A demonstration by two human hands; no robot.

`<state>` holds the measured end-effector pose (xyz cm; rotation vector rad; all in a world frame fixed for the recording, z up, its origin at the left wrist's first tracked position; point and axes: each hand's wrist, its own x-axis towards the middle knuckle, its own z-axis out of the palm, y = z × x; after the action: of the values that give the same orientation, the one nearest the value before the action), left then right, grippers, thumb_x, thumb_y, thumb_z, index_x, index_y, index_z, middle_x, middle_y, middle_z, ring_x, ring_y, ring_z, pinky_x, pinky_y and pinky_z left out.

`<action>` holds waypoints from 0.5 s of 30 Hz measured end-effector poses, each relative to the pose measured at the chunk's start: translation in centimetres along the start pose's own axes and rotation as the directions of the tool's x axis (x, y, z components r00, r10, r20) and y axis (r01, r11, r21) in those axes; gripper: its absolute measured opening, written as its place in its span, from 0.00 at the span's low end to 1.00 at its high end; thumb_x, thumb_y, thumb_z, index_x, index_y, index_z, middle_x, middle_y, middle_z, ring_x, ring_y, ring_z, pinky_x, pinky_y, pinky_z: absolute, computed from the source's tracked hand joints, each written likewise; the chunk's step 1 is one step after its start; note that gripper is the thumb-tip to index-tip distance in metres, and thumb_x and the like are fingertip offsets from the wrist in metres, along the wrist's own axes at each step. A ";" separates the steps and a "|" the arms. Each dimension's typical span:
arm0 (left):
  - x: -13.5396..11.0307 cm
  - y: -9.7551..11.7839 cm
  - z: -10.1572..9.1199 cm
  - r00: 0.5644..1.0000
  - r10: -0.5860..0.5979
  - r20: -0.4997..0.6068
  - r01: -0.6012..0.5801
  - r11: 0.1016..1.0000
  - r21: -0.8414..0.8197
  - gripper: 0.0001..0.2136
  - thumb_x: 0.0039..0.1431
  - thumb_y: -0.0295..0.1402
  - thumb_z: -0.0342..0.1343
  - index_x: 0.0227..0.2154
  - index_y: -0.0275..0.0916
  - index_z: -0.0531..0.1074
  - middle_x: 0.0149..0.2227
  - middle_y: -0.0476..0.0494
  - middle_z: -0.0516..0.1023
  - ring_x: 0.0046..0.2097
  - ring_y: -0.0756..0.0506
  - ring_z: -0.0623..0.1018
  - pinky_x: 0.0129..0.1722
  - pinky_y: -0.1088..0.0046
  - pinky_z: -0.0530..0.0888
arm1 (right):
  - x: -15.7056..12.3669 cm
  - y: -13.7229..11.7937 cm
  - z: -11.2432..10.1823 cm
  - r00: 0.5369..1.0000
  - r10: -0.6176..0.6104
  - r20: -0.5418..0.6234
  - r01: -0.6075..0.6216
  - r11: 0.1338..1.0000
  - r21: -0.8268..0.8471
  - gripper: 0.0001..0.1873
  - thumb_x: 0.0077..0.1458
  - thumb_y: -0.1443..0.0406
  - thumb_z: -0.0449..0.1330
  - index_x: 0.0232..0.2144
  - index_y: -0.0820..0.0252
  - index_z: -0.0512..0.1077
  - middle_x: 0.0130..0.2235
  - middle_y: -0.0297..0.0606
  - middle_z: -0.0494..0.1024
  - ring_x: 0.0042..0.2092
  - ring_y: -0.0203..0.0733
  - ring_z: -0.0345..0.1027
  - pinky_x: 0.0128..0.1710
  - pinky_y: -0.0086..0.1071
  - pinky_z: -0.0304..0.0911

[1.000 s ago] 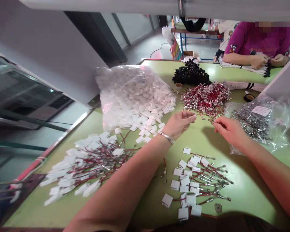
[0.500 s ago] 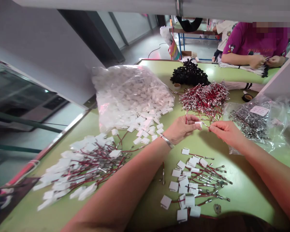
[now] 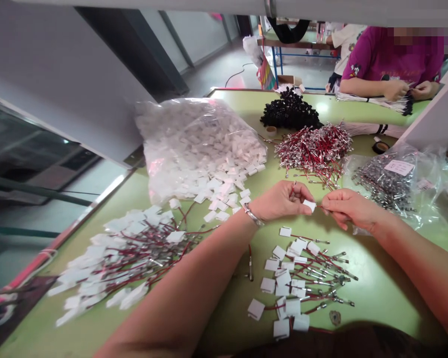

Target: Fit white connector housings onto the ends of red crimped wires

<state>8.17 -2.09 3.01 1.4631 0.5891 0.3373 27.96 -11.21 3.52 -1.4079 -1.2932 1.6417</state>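
Note:
My left hand (image 3: 285,201) pinches a small white plastic connector housing (image 3: 309,205) between thumb and fingers. Just to its right, my right hand (image 3: 349,206) is closed on a short red wire (image 3: 319,206), whose near end meets the housing. Whether the terminal sits fully inside cannot be seen. Below both hands lies a group of red wires with white housings (image 3: 293,306) at one end and metal terminals at the other. Beyond them is a heap of red wires with metal terminals (image 3: 313,149). Loose white housings (image 3: 221,199) spill from a clear plastic bag (image 3: 164,149) on the left.
A larger pile of housed wires (image 3: 127,253) covers the left of the green table (image 3: 224,328). Black parts (image 3: 291,110) are heaped at the back. A labelled bag of metal parts (image 3: 386,181) and black tape (image 3: 380,146) lie right. Across the table, a person in purple (image 3: 392,59) handles white wires.
The red wire's end has come up against the white housing, where a gap with a bare terminal showed before. My hands have moved slightly down and closer together.

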 end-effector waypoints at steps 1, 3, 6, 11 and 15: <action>0.0 0.0 0.1 1.000 -0.001 -0.009 0.001 1.000 0.007 0.11 0.36 0.32 0.67 0.25 0.37 0.73 0.16 0.55 0.67 0.19 0.56 0.61 0.18 0.79 0.56 | 0.1 -0.1 0.2 0.999 -0.018 -0.031 0.017 0.999 -0.039 0.14 0.51 0.54 0.59 0.20 0.54 0.70 0.11 0.23 0.56 0.14 0.30 0.44 0.16 0.28 0.55; 0.1 -0.1 0.4 0.999 0.000 -0.045 0.001 1.000 0.014 0.10 0.37 0.31 0.66 0.25 0.37 0.72 0.16 0.55 0.67 0.19 0.57 0.60 0.18 0.78 0.55 | 0.2 -0.2 0.7 0.993 -0.072 -0.098 0.056 0.986 -0.159 0.13 0.52 0.57 0.58 0.21 0.55 0.69 0.12 0.25 0.60 0.15 0.30 0.51 0.18 0.28 0.55; 0.2 -0.6 0.8 0.996 0.006 -0.086 -0.003 0.999 0.033 0.09 0.40 0.30 0.65 0.25 0.36 0.70 0.17 0.55 0.65 0.19 0.57 0.60 0.19 0.78 0.56 | 0.3 0.0 1.2 0.978 -0.149 -0.146 0.097 0.944 -0.315 0.11 0.54 0.59 0.56 0.22 0.56 0.68 0.15 0.26 0.63 0.18 0.31 0.57 0.20 0.28 0.54; 0.4 -1.1 1.7 0.995 -0.002 -0.103 0.028 0.966 0.255 0.07 0.42 0.29 0.63 0.25 0.35 0.72 0.17 0.56 0.64 0.21 0.55 0.61 0.22 0.76 0.57 | 0.7 0.8 1.0 0.978 -0.175 -0.117 0.096 0.866 -0.491 0.13 0.55 0.59 0.52 0.21 0.57 0.65 0.16 0.26 0.62 0.19 0.32 0.55 0.21 0.28 0.51; 0.5 -0.7 0.8 0.999 -0.011 -0.049 0.026 0.947 0.320 0.10 0.44 0.33 0.63 0.31 0.35 0.75 0.20 0.54 0.68 0.23 0.54 0.64 0.24 0.76 0.61 | 1.3 1.2 0.0 0.971 -0.209 -0.116 0.098 0.791 -0.604 0.14 0.54 0.60 0.52 0.21 0.58 0.68 0.18 0.29 0.66 0.22 0.34 0.57 0.24 0.29 0.52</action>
<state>8.96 -2.57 2.23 1.7651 0.7195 0.2689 27.84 -10.46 1.98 -1.6972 -1.8586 0.9966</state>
